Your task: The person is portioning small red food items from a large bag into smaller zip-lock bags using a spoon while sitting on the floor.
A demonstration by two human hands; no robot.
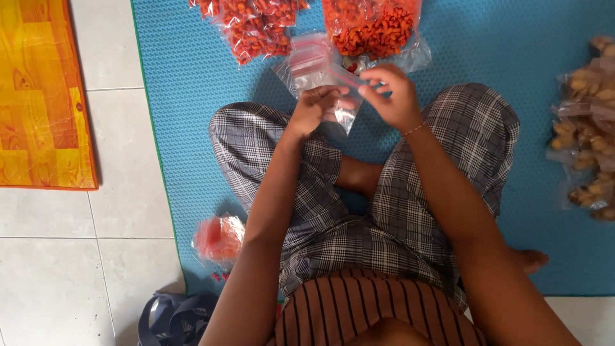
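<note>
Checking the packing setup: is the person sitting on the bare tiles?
No, the person sits cross-legged on a blue mat laid over the tiles.

The two bags of orange snacks point(371, 29) above the blue mat point(500, 57) are cut by the top edge. The packets of pale snacks point(586, 128) on the mat's right side leave the frame. The small clear bag point(323, 70) is partly hidden behind the left hand point(315, 109) and the right hand point(391, 96), so its content is not clear.

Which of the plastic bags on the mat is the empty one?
The small clear bag pinched between the left hand and right hand. It shows no filling, while the two bags behind it are packed with orange snacks.
</note>
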